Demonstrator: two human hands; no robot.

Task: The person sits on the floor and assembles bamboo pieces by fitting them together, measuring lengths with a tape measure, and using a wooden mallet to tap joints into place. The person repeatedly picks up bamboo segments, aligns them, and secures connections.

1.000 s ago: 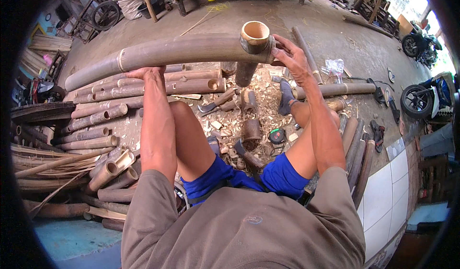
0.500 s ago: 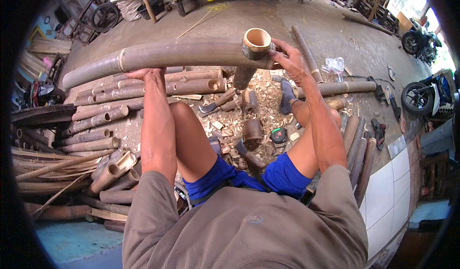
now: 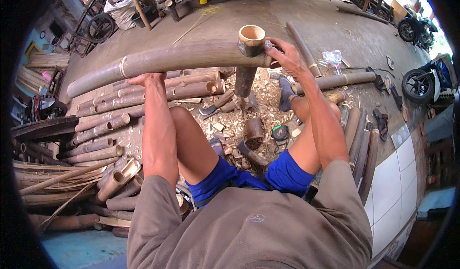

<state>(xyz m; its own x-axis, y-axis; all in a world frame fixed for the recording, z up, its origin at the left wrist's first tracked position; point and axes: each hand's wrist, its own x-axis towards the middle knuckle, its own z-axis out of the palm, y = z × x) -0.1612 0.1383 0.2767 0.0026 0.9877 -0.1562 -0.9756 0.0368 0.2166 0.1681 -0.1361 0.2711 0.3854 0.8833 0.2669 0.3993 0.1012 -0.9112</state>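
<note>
A long, thick bamboo pole (image 3: 177, 56) lies level across in front of me, above my knees. My left hand (image 3: 147, 79) bears it from below, palm up; most of its fingers are hidden behind the pole. My right hand (image 3: 286, 56) grips the pole's right end, thumb toward me and fingers over the top. Near that end a shorter bamboo tube (image 3: 251, 48) crosses the pole, its pale cut mouth facing up. Its darker lower part shows beneath the pole, so it appears to pass through.
Wood chips litter the ground between my legs, with a curved-blade knife (image 3: 216, 104), a second bladed tool (image 3: 252, 155) and a tape measure (image 3: 279, 132). Bamboo lengths (image 3: 96, 147) are piled at left; more poles (image 3: 335, 81) lie at right. Motorbikes (image 3: 420, 84) stand far right.
The pole and both hands stay nearly in place, the pole's left end slightly lower. The view has shifted a little, and more of the tube shows beneath the pole.
</note>
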